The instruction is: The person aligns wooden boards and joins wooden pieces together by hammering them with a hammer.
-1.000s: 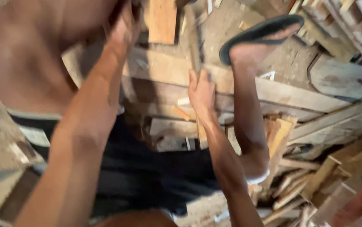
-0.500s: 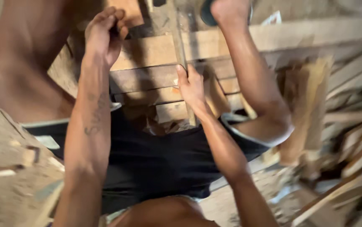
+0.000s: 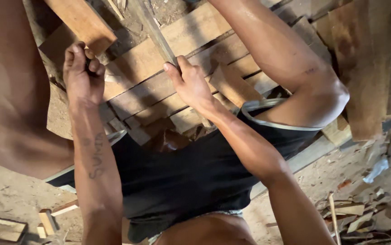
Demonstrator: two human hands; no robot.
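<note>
The left hand (image 3: 84, 75) is clenched in a fist around something small and dark; what it is, I cannot tell. Just beside it, the right hand (image 3: 190, 84) grips a long thin wooden strip (image 3: 155, 34) slanting up across the stacked planks (image 3: 172, 86). The strip looks light and stiff, likely splintery; holding it low seems steadiest.

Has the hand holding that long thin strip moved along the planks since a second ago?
Cannot tell: the camera swung. The right hand grips the strip over the planks as before.
</note>
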